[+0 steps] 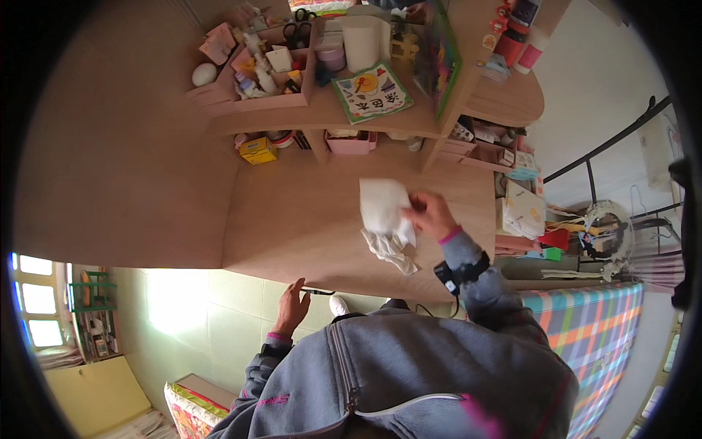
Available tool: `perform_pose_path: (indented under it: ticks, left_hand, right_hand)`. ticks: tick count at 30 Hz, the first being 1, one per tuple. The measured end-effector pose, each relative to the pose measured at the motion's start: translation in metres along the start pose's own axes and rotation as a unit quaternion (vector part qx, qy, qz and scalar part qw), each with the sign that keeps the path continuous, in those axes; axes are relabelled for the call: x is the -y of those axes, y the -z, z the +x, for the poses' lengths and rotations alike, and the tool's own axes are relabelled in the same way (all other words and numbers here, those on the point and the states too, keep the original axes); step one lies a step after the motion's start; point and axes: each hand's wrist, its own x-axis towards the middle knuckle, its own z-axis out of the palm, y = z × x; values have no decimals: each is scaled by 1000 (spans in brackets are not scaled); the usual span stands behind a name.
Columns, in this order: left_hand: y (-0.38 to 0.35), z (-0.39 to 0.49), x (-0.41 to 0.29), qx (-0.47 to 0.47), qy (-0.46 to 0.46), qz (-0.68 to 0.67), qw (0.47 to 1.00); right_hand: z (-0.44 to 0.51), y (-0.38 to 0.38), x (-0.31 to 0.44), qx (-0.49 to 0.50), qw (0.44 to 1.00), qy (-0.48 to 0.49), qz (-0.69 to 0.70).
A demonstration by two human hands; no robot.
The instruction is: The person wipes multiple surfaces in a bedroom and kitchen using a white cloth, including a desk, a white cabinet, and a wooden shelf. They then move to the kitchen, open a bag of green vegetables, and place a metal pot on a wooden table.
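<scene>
My right hand (430,214) pinches the right edge of a white sheet, paper or tissue (382,204), over the wooden desk (290,219); the hand is slightly blurred. Just below the sheet, a crumpled white cloth (389,251) lies on the desktop, its upper part covered by the sheet. At the desk's near edge is my left hand (292,308), fingers apart and nothing in it. Whether its fingertips touch the edge cannot be told.
A shelf (263,119) across the back bears a pink organizer (274,100), a paper roll (361,44) and a coloring book (373,92). Beneath it stand a yellow box (258,151) and a pink bin (351,144). Packs of tissues (524,208) sit at the desk's right side.
</scene>
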Motion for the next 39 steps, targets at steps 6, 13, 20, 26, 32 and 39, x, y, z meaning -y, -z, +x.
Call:
perform_pose_path:
  ticks: [6,13,20,26,32,39]
  left_hand:
    - [19,8,8,-28,-58,10,998]
    - [21,31,25,-15,-143,79,986]
    - [25,44,21,91,-170,163,968]
    - [26,44,8,121,-156,165,966]
    - [14,43,1,112,-122,174,971]
    - [12,46,6,104,-119,186,970]
  right_hand:
    - [114,-7,136,-124,990,61,8]
    - [61,-27,47,-154,944,195,-218]
    - [-66,-95,-116,94,813,199,-540]
    - [-5,87,-162,-163,806,128,-554]
    - [81,96,-173,-264,847,127,-443]
    - [40,172,-170,-194,885,122,-406]
